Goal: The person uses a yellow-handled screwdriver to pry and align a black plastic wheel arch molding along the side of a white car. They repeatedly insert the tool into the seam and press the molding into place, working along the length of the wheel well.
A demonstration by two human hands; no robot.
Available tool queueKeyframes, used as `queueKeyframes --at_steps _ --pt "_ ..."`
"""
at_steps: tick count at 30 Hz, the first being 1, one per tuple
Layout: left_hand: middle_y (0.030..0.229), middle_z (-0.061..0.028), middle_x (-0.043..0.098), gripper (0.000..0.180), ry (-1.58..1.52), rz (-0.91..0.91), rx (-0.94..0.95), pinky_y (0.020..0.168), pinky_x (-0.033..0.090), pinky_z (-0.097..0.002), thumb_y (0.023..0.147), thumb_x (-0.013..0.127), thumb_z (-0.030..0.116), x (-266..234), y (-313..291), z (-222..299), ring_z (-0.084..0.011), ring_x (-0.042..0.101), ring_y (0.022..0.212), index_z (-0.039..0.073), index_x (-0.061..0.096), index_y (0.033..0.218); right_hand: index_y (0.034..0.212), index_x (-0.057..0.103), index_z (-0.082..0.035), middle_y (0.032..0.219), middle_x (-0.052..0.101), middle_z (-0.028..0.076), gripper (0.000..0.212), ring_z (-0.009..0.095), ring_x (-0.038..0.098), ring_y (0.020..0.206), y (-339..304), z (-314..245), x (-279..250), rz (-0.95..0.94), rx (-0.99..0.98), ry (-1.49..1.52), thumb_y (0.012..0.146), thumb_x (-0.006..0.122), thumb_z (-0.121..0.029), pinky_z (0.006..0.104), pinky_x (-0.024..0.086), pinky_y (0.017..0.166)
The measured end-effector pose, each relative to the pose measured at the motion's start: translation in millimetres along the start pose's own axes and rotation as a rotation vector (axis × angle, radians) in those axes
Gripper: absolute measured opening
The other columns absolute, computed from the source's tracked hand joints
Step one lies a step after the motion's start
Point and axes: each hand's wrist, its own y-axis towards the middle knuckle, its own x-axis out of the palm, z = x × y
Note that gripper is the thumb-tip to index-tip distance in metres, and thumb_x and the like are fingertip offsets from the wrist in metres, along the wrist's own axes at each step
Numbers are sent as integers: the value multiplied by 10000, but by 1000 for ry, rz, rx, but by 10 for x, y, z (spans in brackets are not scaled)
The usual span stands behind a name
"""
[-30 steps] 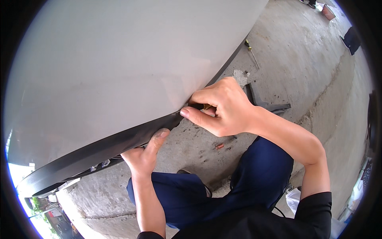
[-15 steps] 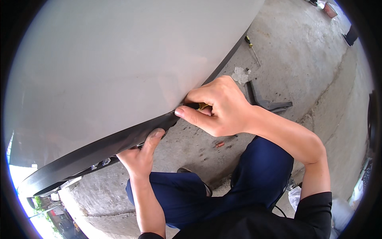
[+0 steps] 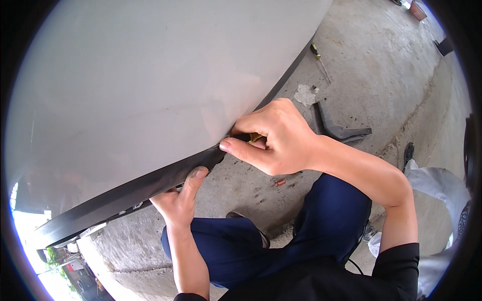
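A large light-grey car body panel (image 3: pixel 150 90), likely a bumper, fills the upper left, with a black trim strip (image 3: pixel 120 193) along its lower edge. My left hand (image 3: pixel 179 200) grips this strip from below, the thumb lying on its outer face and the fingers hidden behind it. Farther right along the same edge, my right hand (image 3: pixel 276 135) pinches a black-and-yellow tool handle (image 3: pixel 255 137). Most of that tool is hidden by the hand, so its tip does not show. The right thumb and forefinger are up against the seam between panel and strip.
On the concrete floor lie a screwdriver (image 3: pixel 321 62), crumpled whitish scraps (image 3: pixel 305 94), a bent dark plastic piece (image 3: pixel 341 131) and a small orange-red bit (image 3: pixel 280 182). Another person's grey-clad leg (image 3: pixel 434 180) is at the right. A reddish block (image 3: pixel 417 11) lies far off.
Another person's leg and shoe have come into view at the right. Both my hands keep their holds; the view has shifted slightly.
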Motion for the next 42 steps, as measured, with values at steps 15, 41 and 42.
queueKeyframes --at_steps 15,41,42 --pt "929 -100 698 383 20 41 66 738 536 -286 715 862 -3 9 -7 -73 -171 658 795 -50 657 1035 697 629 -56 463 458 19 199 170 418 358 -53 37 39 -13 -56 -139 835 743 -144 307 269 380" --pt "1101 -146 677 525 67 -27 93 892 526 -328 807 832 94 -71 -77 -115 -215 668 977 -56 566 1235 669 577 -71 468 469 29 255 208 464 373 -52 -30 20 -47 -103 -224 841 737 -170 342 293 381" --pt "1128 -130 670 542 94 -33 75 929 491 -327 826 826 152 -75 -88 -110 -204 645 1011 -52 561 1252 673 580 -71 474 478 31 258 210 473 379 -53 -23 19 -63 -93 -230 846 740 -176 342 298 384"
